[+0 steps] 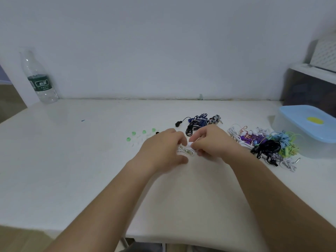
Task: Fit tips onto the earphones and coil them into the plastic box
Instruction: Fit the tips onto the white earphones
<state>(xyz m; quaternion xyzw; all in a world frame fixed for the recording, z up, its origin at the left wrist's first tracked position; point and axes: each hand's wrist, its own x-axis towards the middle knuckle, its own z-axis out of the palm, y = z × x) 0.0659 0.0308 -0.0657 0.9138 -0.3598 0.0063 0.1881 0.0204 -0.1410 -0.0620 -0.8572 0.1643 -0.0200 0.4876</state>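
White coiled earphone cord [186, 151] is pinched in left hand [163, 148] grip | right hand [214, 144] grip is curled on it too

Bunched white earphones [185, 151]; lidded plastic box [295, 122]

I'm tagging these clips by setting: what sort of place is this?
Probably a home or dorm desk: a plain white table against a bare wall, a water bottle in the corner, and a lidded plastic box beside tangled earphones.
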